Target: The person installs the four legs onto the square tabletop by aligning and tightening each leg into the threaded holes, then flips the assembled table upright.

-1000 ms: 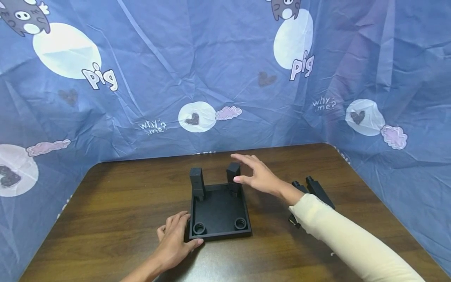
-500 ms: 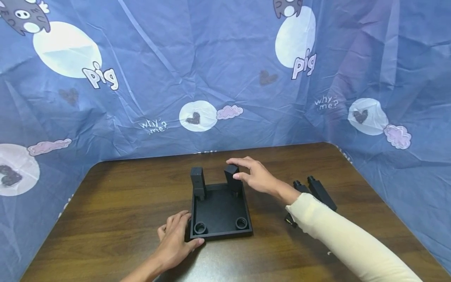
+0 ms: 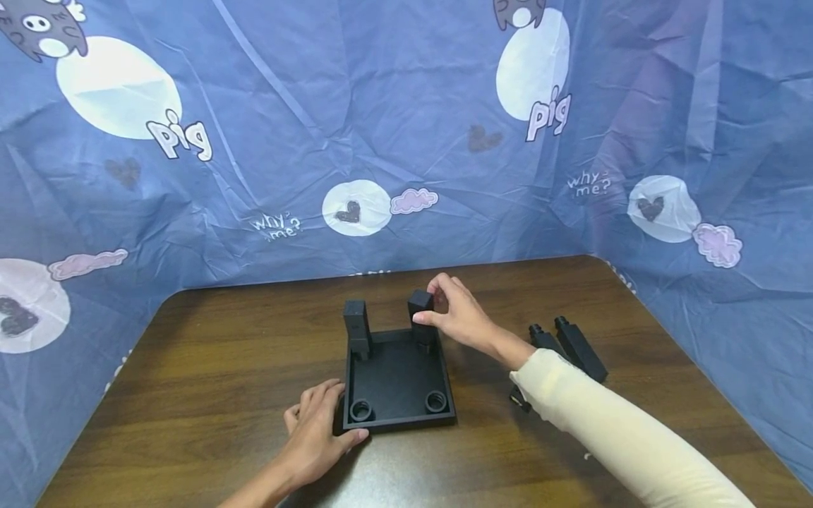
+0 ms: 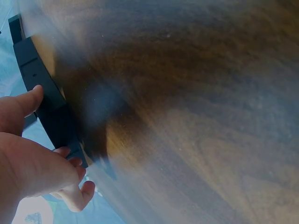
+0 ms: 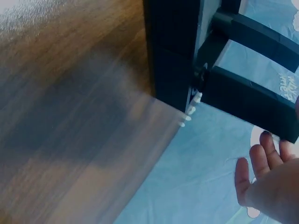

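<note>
A shallow black square tabletop [image 3: 394, 377] lies upturned on the wooden table, with threaded sockets in its two near corners. At its far corners stand a left table leg [image 3: 357, 328] and a right table leg [image 3: 421, 310]. My right hand [image 3: 464, 310] pinches the right leg near its top, thumb in front and fingers behind. In the right wrist view the held leg [image 5: 250, 102] meets the tabletop's corner, and the fingers [image 5: 261, 158] lie along its side. My left hand [image 3: 317, 430] holds the near left corner; in the left wrist view its thumb presses the rim [image 4: 49, 93].
Two loose black legs lie on the table to the right: one [image 3: 581, 353] shows fully, while the other [image 3: 543, 337] is partly hidden by the cream sleeve [image 3: 571, 395]. A blue printed cloth [image 3: 267, 176] hangs behind the table and along its sides.
My right hand's fingers have curled in from above the right leg to behind it, with the thumb on its front. The leg's top tilted left, then came back. My left hand stays put.
</note>
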Action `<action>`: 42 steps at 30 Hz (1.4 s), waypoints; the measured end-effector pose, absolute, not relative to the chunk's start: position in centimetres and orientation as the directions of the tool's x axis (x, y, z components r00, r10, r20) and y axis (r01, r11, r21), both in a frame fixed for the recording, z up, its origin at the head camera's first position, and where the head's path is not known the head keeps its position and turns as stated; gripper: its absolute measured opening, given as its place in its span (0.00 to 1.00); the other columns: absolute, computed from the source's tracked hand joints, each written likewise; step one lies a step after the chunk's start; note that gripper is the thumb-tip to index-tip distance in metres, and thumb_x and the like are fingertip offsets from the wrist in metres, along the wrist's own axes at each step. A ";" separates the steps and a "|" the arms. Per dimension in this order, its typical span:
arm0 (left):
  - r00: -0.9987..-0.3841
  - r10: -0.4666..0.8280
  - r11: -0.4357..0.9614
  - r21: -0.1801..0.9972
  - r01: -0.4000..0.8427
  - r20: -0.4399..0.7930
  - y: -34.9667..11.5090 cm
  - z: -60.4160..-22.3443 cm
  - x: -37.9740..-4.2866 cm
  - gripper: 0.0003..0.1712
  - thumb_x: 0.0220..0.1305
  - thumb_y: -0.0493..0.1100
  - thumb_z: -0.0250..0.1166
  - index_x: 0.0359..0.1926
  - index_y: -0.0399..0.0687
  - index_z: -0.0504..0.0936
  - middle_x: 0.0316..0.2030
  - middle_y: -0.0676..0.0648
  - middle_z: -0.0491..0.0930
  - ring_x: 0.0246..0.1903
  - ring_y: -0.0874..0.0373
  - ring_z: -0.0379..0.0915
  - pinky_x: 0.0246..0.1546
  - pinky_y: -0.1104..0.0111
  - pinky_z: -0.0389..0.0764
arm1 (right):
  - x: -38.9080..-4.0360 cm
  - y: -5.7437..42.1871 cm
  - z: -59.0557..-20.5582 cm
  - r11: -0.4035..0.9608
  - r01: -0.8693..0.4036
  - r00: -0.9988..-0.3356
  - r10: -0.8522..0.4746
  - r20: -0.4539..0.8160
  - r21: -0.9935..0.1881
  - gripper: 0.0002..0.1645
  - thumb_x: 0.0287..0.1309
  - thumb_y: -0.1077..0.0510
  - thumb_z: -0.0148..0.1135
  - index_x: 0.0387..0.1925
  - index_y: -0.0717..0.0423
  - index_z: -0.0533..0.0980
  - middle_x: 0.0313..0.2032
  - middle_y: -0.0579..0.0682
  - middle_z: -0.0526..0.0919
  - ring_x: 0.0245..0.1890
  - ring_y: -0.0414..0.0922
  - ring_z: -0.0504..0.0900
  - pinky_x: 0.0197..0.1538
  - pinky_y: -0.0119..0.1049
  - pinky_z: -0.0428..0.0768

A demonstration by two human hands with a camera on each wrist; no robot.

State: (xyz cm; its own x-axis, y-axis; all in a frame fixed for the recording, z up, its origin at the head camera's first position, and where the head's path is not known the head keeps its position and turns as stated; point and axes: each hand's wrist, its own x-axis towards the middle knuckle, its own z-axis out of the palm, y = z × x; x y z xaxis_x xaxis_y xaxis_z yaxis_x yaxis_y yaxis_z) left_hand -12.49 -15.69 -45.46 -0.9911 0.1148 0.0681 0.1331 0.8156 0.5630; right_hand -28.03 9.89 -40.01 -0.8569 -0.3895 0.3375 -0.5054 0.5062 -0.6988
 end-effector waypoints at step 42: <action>-0.990 0.116 0.819 0.556 0.141 0.080 -15.7 -45.5 -12.5 0.42 0.51 0.52 0.76 0.62 0.36 0.71 0.63 0.39 0.68 0.62 0.44 0.57 0.52 0.44 0.51 | -28.6 11.3 -37.9 0.402 -0.534 -0.757 -0.618 0.210 -0.744 0.30 0.60 0.63 0.64 0.64 0.54 0.72 0.57 0.52 0.77 0.54 0.48 0.71 0.56 0.47 0.68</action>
State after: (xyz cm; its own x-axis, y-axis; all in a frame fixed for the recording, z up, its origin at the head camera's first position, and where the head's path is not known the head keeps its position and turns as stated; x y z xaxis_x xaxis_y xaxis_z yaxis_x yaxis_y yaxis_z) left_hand -12.55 -15.69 -45.50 -0.9900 0.1159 0.0804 0.1410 0.8191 0.5560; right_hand -28.61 11.35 -37.92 -0.7575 -0.6181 0.2103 -0.5341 0.4015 -0.7440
